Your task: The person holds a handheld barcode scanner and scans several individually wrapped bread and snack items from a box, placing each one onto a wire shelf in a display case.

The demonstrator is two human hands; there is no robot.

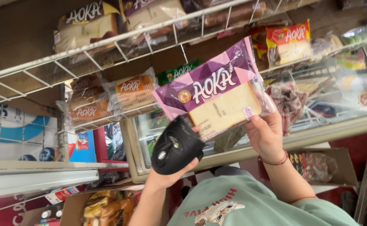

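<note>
Purple bread pack (217,94) btwn right-hand fingers (258,123), black scanner (175,146) in left hand (166,175).

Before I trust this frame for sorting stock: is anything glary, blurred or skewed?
Head view: tilted, shelves run diagonally; bread pack sharp, its wrapper slightly shiny; glass freezer lid shows pale reflections; black scanner in the left hand is dark, detail lost; lower corners soft.

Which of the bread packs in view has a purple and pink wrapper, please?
The bread pack held up by the right hand; the packs on the wire shelves have brown, orange or red wrappers.
</note>
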